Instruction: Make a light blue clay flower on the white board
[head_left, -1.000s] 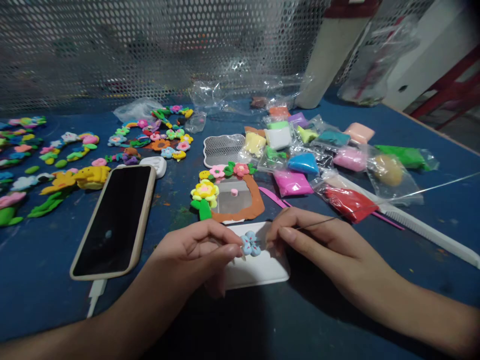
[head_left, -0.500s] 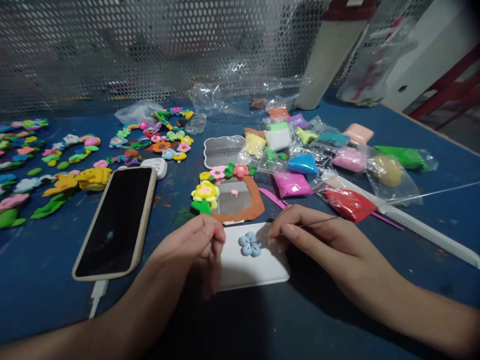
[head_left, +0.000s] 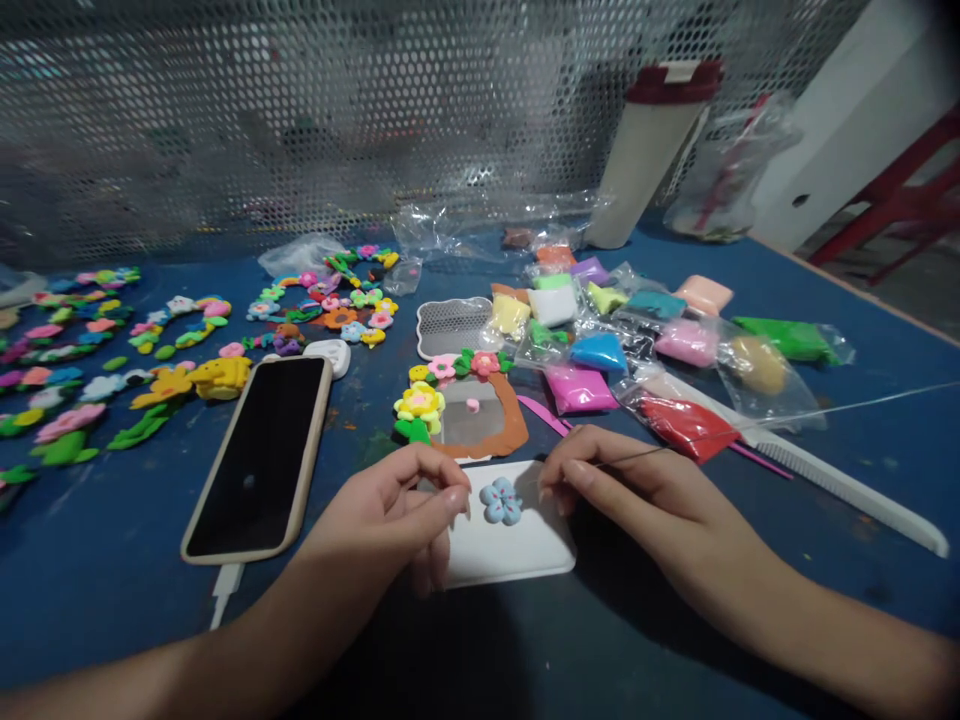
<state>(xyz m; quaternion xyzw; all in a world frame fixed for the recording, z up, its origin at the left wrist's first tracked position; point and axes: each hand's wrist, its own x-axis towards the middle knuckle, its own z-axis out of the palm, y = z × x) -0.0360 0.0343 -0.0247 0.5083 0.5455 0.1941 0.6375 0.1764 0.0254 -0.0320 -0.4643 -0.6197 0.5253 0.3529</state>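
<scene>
My left hand [head_left: 394, 515] is pinched shut just left of a pale blue clay flower [head_left: 501, 501], with no visible gap between the fingertips. The flower lies on a white plastic board [head_left: 517, 550] and has a darker blue centre. My right hand [head_left: 630, 482] is to the flower's right, with its fingertips at the board's edge. Its finger and thumb grip a thin wire [head_left: 780, 431] that runs right, over a red clay packet [head_left: 679, 425]. Neither hand visibly touches the flower.
A phone [head_left: 259, 460] with a white charging plug lies to the left. Clay flowers and figures [head_left: 169, 385] spread across the blue table's left side. Behind the board are a brown clay frame [head_left: 510, 430] and clay packets. A white comb [head_left: 840, 490] lies right, before perforated metal mesh [head_left: 300, 110].
My left hand has moved back toward the flower after drawing away from it half a second ago. My head has turned, shifting the whole table in view. The flower stays on the board.
</scene>
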